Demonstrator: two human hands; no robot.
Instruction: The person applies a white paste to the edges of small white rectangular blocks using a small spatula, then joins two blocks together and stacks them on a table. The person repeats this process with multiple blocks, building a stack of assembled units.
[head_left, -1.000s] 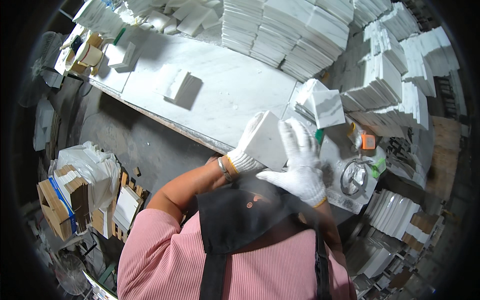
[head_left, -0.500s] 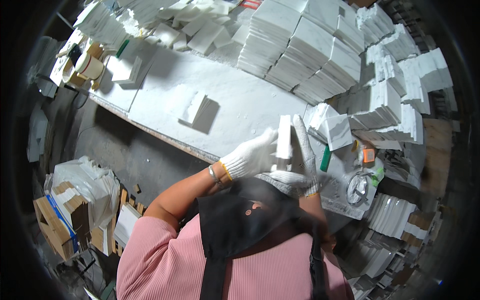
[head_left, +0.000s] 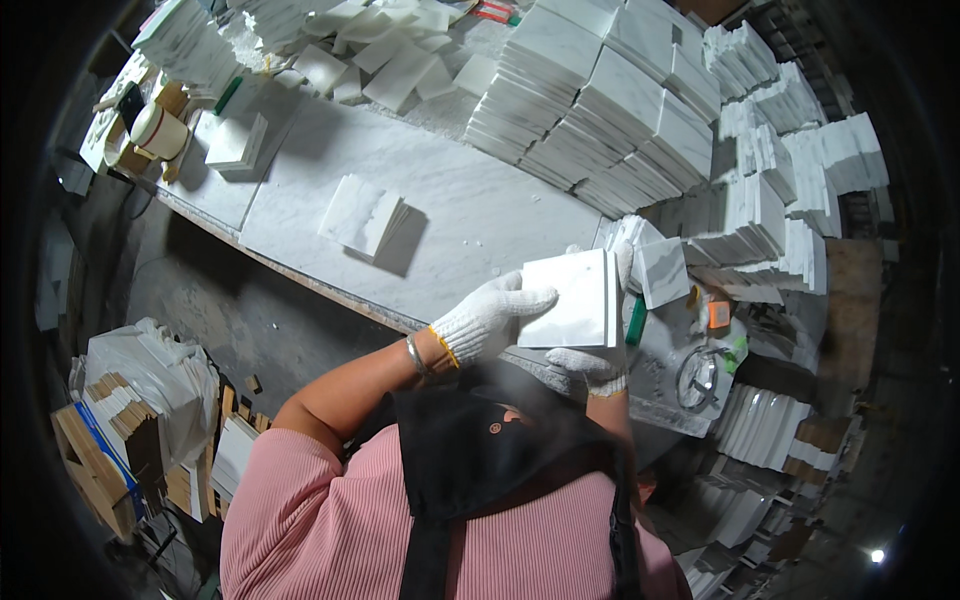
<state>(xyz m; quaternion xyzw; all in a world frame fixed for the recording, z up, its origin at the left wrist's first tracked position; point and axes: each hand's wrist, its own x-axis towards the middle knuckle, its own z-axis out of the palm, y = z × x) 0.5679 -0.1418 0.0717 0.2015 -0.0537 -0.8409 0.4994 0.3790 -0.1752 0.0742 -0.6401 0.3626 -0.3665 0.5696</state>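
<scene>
Both my hands wear white knitted gloves. Between them, above the near edge of the table, is a small stack of square white marble tiles [head_left: 565,302], its broad glossy face showing and thin edges visible on its right side. My left hand [head_left: 488,318] grips the stack's left edge, thumb lying across the face and the other fingers hidden behind. My right hand [head_left: 597,370] supports it from below and along the right side; a fingertip shows past the upper right corner. Further left, another short stack of tiles [head_left: 362,217] lies on the table, slightly fanned.
Tall blocks of stacked marble tiles [head_left: 590,105] stand at the back right of the marble worktop [head_left: 300,180]. Loose pieces [head_left: 400,75] are heaped at the back. A white cup [head_left: 160,130] sits far left. An orange box [head_left: 718,314] and roll of tape [head_left: 702,378] lie right.
The tile stack in my hands has turned from edge-on to showing its broad face. My left thumb now lies across that face, and my right hand is lower around it.
</scene>
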